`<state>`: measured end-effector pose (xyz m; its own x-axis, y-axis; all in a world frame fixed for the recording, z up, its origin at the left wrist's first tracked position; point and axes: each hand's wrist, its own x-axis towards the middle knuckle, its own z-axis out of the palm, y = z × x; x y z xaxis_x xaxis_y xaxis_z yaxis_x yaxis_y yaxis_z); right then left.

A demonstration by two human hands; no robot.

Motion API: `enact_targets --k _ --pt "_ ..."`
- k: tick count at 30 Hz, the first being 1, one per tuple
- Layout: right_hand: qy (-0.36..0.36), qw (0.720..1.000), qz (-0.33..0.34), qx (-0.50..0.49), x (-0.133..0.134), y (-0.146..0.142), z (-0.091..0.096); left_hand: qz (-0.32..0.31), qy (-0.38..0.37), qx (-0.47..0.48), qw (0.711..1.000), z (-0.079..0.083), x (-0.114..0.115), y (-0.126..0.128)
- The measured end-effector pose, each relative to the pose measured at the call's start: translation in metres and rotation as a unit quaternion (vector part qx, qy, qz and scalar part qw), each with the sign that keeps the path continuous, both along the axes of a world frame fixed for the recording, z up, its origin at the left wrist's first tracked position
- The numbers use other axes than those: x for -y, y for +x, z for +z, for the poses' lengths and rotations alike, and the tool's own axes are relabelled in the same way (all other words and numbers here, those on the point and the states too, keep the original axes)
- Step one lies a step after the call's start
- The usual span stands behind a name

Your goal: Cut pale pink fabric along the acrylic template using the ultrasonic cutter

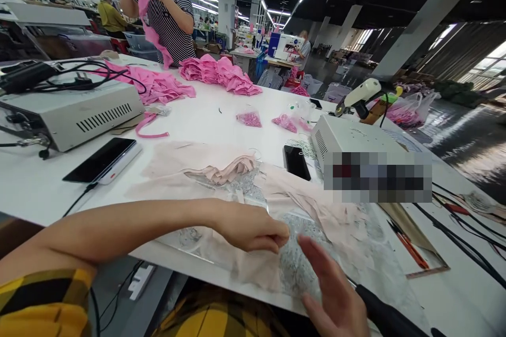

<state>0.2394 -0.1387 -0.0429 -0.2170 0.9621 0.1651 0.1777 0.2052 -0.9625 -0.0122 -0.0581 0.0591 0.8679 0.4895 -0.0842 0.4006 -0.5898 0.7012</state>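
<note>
My left hand (pixel 253 229) reaches across from the left, its fingers curled closed over the sheer, pale pink fabric (pixel 253 268). Whatever is pinched in it, if anything, is hidden. Close by on the right is my right hand (pixel 336 289), thumb and forefinger apart, holding nothing that shows. Behind its knuckles runs a black-handled tool (pixel 385 308) with a thin metal tip; I cannot tell whether the hand touches it. Between the hands shows a grey speckled patch (pixel 298 247) under clear sheeting. More pale pink cloth lies bunched (pixel 229 168) beyond my left hand.
Grey vented boxes stand left (pixel 79 116) and right (pixel 356 139). Phones lie left (pixel 100 159) and centre right (pixel 296 162). Bright pink fabric piles (pixel 221 73) and small pink bags (pixel 249 118) lie farther back. Opposite stands a person in stripes (pixel 177 16). Cables (pixel 462 226) cross the right side.
</note>
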Motion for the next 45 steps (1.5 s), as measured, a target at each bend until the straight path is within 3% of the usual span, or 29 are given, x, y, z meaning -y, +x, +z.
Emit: enact_targets --k 2,4,5,9,11,13,16,19,21,22,25,28,34,45 --pt "0.023 0.995 0.097 -0.005 -0.026 -0.026 0.018 -0.02 -0.009 0.012 1.0 0.009 0.003 0.0" --pt "-0.004 0.978 0.207 -0.025 -0.043 -0.047 0.029 -0.022 -0.014 0.024 0.999 0.017 0.007 -0.007" --pt "-0.024 0.972 0.231 -0.035 -0.047 -0.055 0.032 -0.018 -0.015 0.028 0.999 0.02 0.009 -0.014" --pt "-0.04 0.973 0.229 0.014 -0.051 -0.074 0.025 0.031 -0.001 0.031 0.999 0.023 0.017 -0.055" --pt "-0.015 0.977 0.208 0.037 -0.057 -0.08 0.022 0.071 0.061 -0.002 0.996 0.02 0.018 -0.081" --pt "0.035 0.983 0.171 0.05 -0.068 -0.089 0.027 0.087 0.163 -0.031 0.982 0.015 0.014 -0.111" --pt "0.165 0.98 0.087 0.066 -0.087 -0.107 0.041 0.133 0.231 -0.019 0.964 0.008 0.005 -0.158" --pt "0.314 0.941 0.091 0.086 -0.094 -0.13 0.046 0.169 0.311 -0.014 0.935 -0.007 0.004 -0.201" --pt "0.396 0.901 0.142 0.11 -0.089 -0.147 0.038 0.107 0.435 -0.034 0.893 -0.024 0.01 -0.221" --pt "0.427 0.88 0.167 0.124 -0.085 -0.154 0.032 0.093 0.448 -0.038 0.888 -0.033 0.015 -0.227" --pt "0.482 0.833 0.213 0.168 -0.076 -0.168 0.015 0.082 0.451 -0.049 0.887 -0.06 0.024 -0.234" --pt "0.501 0.811 0.227 0.201 -0.072 -0.174 0.005 0.082 0.442 -0.061 0.891 -0.073 0.023 -0.233" --pt "0.486 0.805 0.248 0.234 -0.069 -0.181 0.003 0.078 0.431 -0.083 0.895 -0.076 0.013 -0.241" --pt "0.474 0.794 0.299 0.235 -0.062 -0.174 0.009 0.081 0.435 -0.085 0.893 -0.074 0.017 -0.252"
